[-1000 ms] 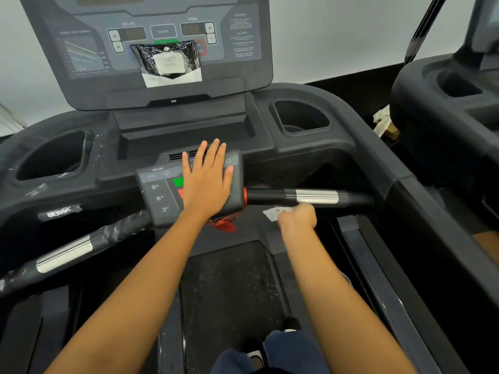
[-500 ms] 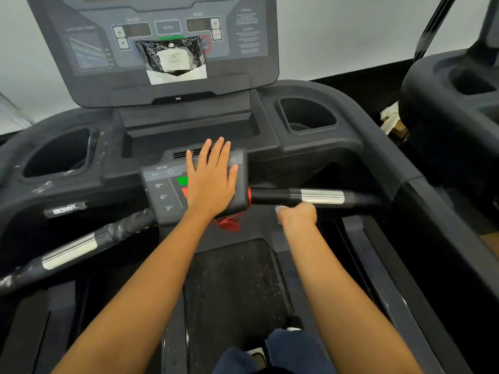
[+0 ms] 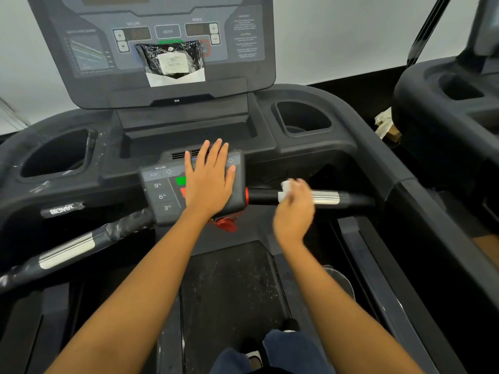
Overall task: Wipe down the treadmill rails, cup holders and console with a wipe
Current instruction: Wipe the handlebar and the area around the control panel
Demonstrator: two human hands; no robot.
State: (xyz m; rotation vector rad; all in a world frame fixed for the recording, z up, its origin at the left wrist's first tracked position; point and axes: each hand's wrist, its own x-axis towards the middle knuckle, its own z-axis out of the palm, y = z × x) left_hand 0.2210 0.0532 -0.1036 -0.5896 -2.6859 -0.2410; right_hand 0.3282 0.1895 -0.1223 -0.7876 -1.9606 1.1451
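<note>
Treadmill console (image 3: 89, 87), two cup holders (image 3: 56, 155), one wipe (image 3: 285, 188)

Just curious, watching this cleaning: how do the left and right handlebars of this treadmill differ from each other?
The left handlebar slants down to the lower left; the right handlebar runs nearly level. The left handlebar has crinkled wrap near the control pad; the right handlebar looks smooth and bare. Nothing touches the left handlebar; the right hand holds a white wipe on the right handlebar. Both are dark with a silver stretch.
</note>
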